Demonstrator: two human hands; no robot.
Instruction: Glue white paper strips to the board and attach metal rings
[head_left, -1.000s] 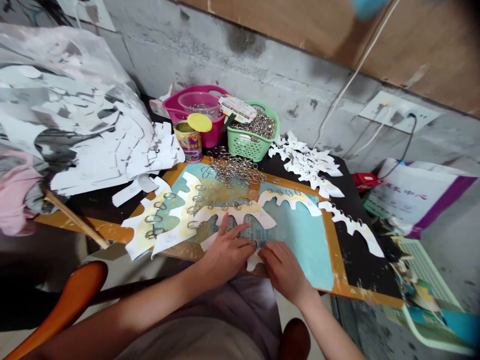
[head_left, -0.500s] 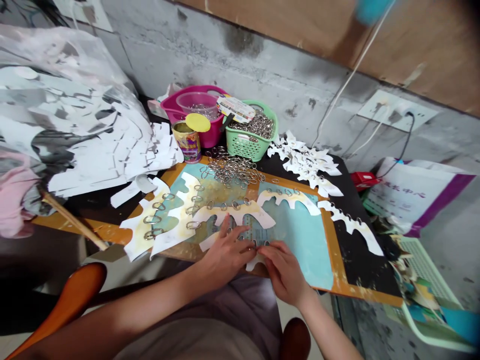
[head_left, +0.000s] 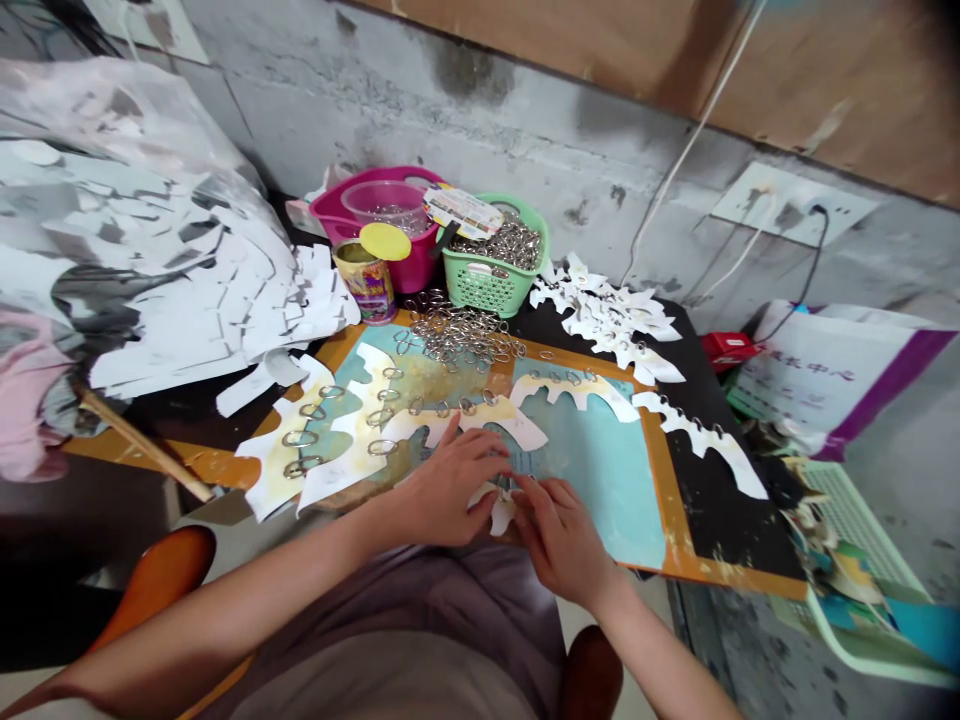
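At the front edge of the table, my left hand (head_left: 454, 485) and my right hand (head_left: 562, 535) meet over a small white cut-out piece (head_left: 502, 513) with metal rings. Both hands are closed on it, and my fingers cover most of it. Just beyond lies a curved white piece (head_left: 517, 425) with yellowish glue and a row of rings. Two more glued pieces with rings, an outer white piece (head_left: 277, 470) and an inner white piece (head_left: 341, 475), lie to the left. Another curved piece (head_left: 611, 397) rests on the blue sheet (head_left: 622, 490).
Loose metal rings (head_left: 465, 335) are heaped at the back, before a green basket (head_left: 487, 285) of rings, a pink basket (head_left: 412, 265) and an open can (head_left: 367, 290). Finished-looking white pieces (head_left: 622, 320) pile at right. White scraps (head_left: 217, 290) and a stick (head_left: 146, 445) lie left.
Both hands have drawn closer around the small white piece; it is now folded or bunched between my fingers. My left fingers have curled in. The camera view has shifted slightly.
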